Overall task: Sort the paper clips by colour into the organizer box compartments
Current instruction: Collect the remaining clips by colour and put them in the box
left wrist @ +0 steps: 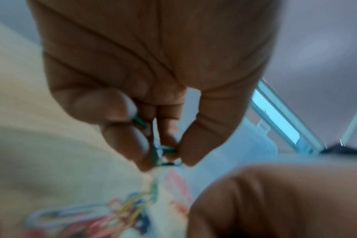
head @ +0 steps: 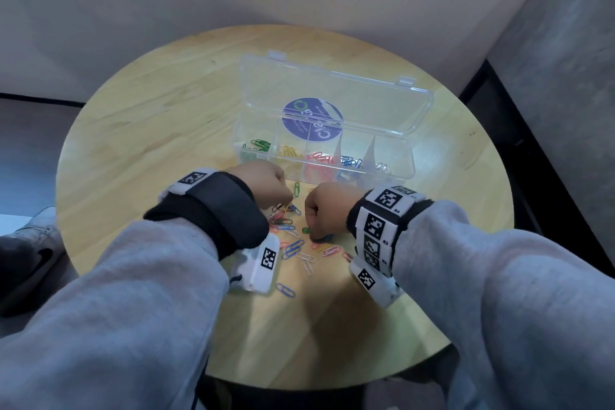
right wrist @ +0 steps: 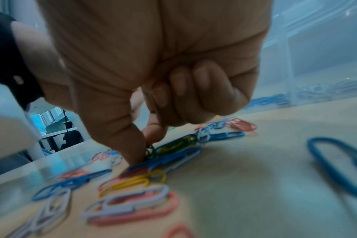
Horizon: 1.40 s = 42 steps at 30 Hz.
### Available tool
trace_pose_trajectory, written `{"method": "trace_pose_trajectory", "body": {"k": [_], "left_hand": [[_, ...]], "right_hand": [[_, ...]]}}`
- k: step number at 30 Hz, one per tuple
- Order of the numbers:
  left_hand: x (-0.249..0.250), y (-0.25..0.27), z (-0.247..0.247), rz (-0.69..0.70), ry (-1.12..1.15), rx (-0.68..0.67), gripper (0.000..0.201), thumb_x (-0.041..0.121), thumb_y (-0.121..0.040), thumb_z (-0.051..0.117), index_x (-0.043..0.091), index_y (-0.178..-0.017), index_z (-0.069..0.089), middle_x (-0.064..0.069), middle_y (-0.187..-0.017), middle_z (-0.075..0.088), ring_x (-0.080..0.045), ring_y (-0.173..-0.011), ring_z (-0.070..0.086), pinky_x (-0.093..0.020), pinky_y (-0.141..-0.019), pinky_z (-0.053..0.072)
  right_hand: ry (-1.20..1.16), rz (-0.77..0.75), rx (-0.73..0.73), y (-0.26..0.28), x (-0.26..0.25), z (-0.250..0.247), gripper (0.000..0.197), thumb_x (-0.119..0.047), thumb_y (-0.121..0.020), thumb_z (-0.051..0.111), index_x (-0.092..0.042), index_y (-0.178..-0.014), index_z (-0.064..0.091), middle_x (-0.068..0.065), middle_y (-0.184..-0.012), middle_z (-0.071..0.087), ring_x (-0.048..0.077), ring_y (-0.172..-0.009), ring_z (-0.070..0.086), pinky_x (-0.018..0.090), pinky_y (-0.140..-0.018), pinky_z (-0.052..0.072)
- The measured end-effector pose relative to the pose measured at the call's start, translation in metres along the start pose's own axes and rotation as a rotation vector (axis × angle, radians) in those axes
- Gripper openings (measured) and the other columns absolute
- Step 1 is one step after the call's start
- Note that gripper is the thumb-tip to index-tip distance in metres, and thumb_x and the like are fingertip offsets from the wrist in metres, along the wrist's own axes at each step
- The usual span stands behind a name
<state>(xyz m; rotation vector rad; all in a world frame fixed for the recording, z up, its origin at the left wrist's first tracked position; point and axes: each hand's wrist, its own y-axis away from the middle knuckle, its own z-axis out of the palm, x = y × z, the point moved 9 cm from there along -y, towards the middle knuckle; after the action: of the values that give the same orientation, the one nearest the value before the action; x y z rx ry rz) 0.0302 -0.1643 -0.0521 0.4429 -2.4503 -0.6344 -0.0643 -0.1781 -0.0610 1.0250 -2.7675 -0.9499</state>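
Head view: one clear organizer box (head: 392, 156) on the round wooden surface (head: 139, 130), lid (head: 336, 93) open and folded back, blue round sticker on it. Five compartments in a row, left to right: green clips (head: 260, 145), yellow clips (head: 290, 152), red clips (head: 320, 157), blue clips (head: 351, 161), white clips (head: 382, 167). Exact count per compartment not readable. Loose pile of clips (head: 293, 236) lies on the surface just in front of the box, between the two wrists: mixed blue, pink/red, white, green, yellow, roughly two dozen visible, some hidden by the hands. One blue clip (head: 285, 289) sits apart, nearer the person. Left hand (head: 263, 188) and right hand (head: 327, 213) both down over the pile, fingers curled.

Left wrist view (blurred): left hand's thumb and fingertips (left wrist: 185, 145) pinch a green clip (left wrist: 163, 157); a second green bit (left wrist: 140, 121) shows between the curled fingers. Blurred pile below.

Right wrist view: right hand (right wrist: 153, 96) has outer fingers curled in, thumb and index tips pressed onto a dark green clip (right wrist: 150, 152) lying on the surface in the pile. Whether it is actually gripped, cannot tell. One large blue clip (right wrist: 336, 164) off to the side.
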Motion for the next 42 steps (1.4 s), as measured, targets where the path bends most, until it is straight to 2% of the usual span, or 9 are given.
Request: {"method": "trace_pose_trajectory", "body": {"k": [8, 13, 15, 19, 23, 26, 30, 37, 42], "left_hand": [[0.002, 0.013, -0.008, -0.026, 0.679, -0.056, 0.026, -0.001, -0.087, 0.038, 0.013, -0.066, 0.039, -0.006, -0.065, 0.054, -0.012, -0.053, 0.044, -0.014, -0.040, 0.030], [-0.006, 0.017, -0.004, -0.090, 0.796, -0.050, 0.021, 0.003, -0.089, 0.037, 0.016, -0.077, 0.048, -0.001, -0.062, 0.044, -0.010, -0.049, 0.035, -0.013, -0.039, 0.027], [-0.007, 0.017, -0.005, -0.064, 0.659, -0.020, 0.018, 0.009, -0.090, 0.046, 0.018, -0.076, 0.051, 0.001, -0.060, 0.039, -0.011, -0.048, 0.030, -0.013, -0.039, 0.023], [0.002, 0.023, -0.004, 0.054, -0.029, 0.130, 0.012, 0.014, -0.082, 0.062, 0.026, -0.081, 0.062, 0.013, -0.064, 0.046, -0.007, -0.057, 0.045, -0.018, -0.050, 0.030], [0.013, 0.023, 0.013, 0.066, -0.194, 0.100, 0.016, 0.013, -0.080, 0.062, 0.027, -0.086, 0.063, 0.011, -0.070, 0.052, -0.017, -0.077, 0.058, -0.023, -0.066, 0.044], [0.018, 0.020, 0.017, 0.080, -0.278, 0.110, 0.014, 0.012, -0.082, 0.060, 0.026, -0.084, 0.058, 0.013, -0.068, 0.048, -0.015, -0.079, 0.053, -0.020, -0.054, 0.036], [0.015, 0.017, 0.017, 0.063, -0.311, 0.121, 0.011, 0.016, -0.082, 0.063, 0.024, -0.082, 0.056, 0.007, -0.088, 0.057, -0.014, -0.080, 0.049, -0.017, -0.050, 0.029], [-0.001, 0.013, 0.026, -0.014, -0.246, 0.010, 0.022, 0.026, -0.081, 0.066, 0.022, -0.064, 0.052, 0.008, -0.068, 0.054, -0.015, -0.073, 0.052, -0.021, -0.057, 0.036], [0.007, 0.010, 0.025, 0.000, 0.414, -0.010, 0.025, 0.004, -0.083, 0.052, 0.015, -0.063, 0.044, -0.010, -0.068, 0.055, -0.019, -0.051, 0.042, -0.024, -0.051, 0.036]], "right_hand": [[-0.198, -0.007, -0.027, 0.008, 0.016, 0.001, 0.019, -0.022, -0.077, 0.070, -0.019, -0.064, 0.056, -0.007, -0.061, 0.050, 0.013, -0.066, 0.050, 0.022, -0.058, 0.039], [-0.890, 0.067, -0.109, 0.015, 0.041, 0.015, 0.027, -0.003, -0.077, 0.064, -0.014, -0.055, 0.052, 0.005, -0.049, 0.049, 0.017, -0.045, 0.038, 0.021, -0.044, 0.031], [-1.143, 0.067, -0.116, 0.018, 0.045, 0.019, 0.034, 0.007, -0.083, 0.053, -0.009, -0.055, 0.046, 0.003, -0.040, 0.044, 0.011, -0.034, 0.037, 0.015, -0.035, 0.029], [-1.405, 0.039, -0.091, 0.026, 0.050, 0.020, 0.033, 0.012, -0.087, 0.044, -0.007, -0.060, 0.041, 0.001, -0.037, 0.050, 0.006, -0.028, 0.042, 0.011, -0.032, 0.031], [-1.573, 0.062, -0.016, 0.033, 0.062, 0.023, 0.036, 0.015, -0.086, 0.044, -0.010, -0.061, 0.037, 0.002, -0.039, 0.050, 0.007, -0.029, 0.043, 0.011, -0.032, 0.032], [-1.687, 0.090, 0.021, 0.036, 0.067, 0.027, 0.025, 0.009, -0.089, 0.045, -0.010, -0.074, 0.052, 0.003, -0.053, 0.054, 0.007, -0.036, 0.045, 0.014, -0.036, 0.036], [-1.686, 0.138, 0.015, 0.040, 0.074, 0.027, 0.026, 0.004, -0.089, 0.037, -0.007, -0.082, 0.061, 0.004, -0.070, 0.046, 0.006, -0.040, 0.042, 0.013, -0.039, 0.036], [-1.602, 0.182, -0.023, 0.041, 0.076, 0.021, 0.029, 0.000, -0.088, 0.029, -0.006, -0.068, 0.050, 0.007, -0.066, 0.043, 0.015, -0.049, 0.047, 0.017, -0.038, 0.042], [-1.097, 0.098, -0.043, 0.029, 0.068, 0.012, 0.018, -0.004, -0.087, 0.045, -0.012, -0.072, 0.049, 0.003, -0.063, 0.040, 0.013, -0.049, 0.035, 0.018, -0.039, 0.031]]}}
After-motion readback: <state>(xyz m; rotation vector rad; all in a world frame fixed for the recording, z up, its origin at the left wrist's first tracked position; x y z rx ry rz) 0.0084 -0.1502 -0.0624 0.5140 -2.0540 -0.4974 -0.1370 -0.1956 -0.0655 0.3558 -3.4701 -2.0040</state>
